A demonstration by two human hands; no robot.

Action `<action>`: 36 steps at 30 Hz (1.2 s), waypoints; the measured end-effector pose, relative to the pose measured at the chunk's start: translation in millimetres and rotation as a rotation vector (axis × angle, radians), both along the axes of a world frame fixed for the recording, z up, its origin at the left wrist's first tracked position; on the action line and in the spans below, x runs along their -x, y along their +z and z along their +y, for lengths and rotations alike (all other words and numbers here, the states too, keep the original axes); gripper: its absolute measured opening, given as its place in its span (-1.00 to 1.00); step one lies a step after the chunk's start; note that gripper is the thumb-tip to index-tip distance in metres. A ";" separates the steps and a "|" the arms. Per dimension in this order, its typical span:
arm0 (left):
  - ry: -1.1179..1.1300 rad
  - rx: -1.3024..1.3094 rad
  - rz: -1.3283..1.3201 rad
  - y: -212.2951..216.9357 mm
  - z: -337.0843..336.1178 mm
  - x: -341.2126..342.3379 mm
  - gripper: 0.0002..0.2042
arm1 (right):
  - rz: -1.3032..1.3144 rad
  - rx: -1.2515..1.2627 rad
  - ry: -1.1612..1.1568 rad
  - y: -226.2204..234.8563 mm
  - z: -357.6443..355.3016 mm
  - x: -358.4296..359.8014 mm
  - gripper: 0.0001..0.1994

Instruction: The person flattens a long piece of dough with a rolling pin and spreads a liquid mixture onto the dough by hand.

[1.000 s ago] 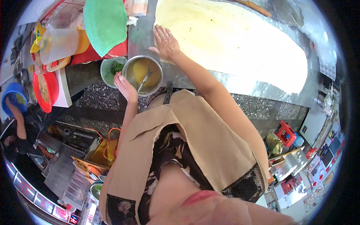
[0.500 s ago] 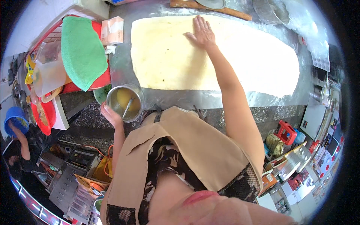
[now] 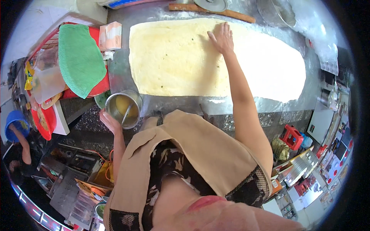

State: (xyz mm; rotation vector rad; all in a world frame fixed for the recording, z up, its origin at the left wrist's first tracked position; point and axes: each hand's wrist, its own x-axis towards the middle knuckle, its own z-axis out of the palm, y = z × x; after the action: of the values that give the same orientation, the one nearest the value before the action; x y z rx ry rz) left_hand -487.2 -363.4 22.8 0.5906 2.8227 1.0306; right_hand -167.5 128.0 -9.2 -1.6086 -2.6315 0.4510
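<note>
Lying flat and released, perhaps for wide contact, right hand (image 3: 223, 41) meets far dough (image 3: 177, 57); left hand (image 3: 111, 122) maybe steadies left pot (image 3: 133, 120), grip unclear

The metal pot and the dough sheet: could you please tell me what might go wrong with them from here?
The metal pot is at the near edge of the metal countertop, with the left hand at its side; a slip could spill its yellow contents.

The silvery utensil leans in the pot, so a bump might dislodge it.

The right hand appears flat on the dough sheet; pressing too hard could tear it.
</note>
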 end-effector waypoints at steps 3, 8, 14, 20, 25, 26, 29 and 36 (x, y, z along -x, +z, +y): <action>0.018 -0.009 -0.017 1.0 6.3 -2.6 -0.50 | 0.090 -0.195 -0.142 -16.4 -12.3 -3.0 -0.07; 0.053 -0.001 -0.060 3.2 4.8 -2.3 -0.51 | 0.185 -0.126 -0.274 -25.4 -14.3 33.6 -0.04; -0.017 -0.061 -0.021 -5.2 -4.8 2.8 -0.49 | 0.107 -0.146 -0.126 -33.4 -75.6 162.9 0.00; 0.006 -0.188 -0.103 -11.0 -8.9 2.4 -0.51 | 0.247 -0.165 -0.033 -20.6 -124.9 262.2 -0.01; 0.037 -0.209 -0.081 -0.9 7.8 -9.4 -0.58 | 0.285 -0.126 0.067 -27.0 -143.7 309.0 -0.08; 0.020 -0.208 -0.089 3.6 11.5 -10.6 -0.58 | 0.347 -0.114 0.082 -30.1 -142.8 307.1 -0.11; 0.022 -0.234 -0.061 -0.5 5.1 -10.0 -0.61 | 0.579 0.183 0.216 -8.5 -153.6 292.1 -0.20; -0.049 -0.197 -0.039 -1.7 1.1 -7.4 -0.59 | 0.563 -0.090 -0.212 -13.6 -49.2 99.4 -0.15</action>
State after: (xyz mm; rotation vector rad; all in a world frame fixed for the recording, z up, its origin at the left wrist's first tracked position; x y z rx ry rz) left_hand -479.8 -362.2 21.1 0.6453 2.6784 1.3056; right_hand -266.9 78.8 -22.8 -1.4446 -2.0193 0.6485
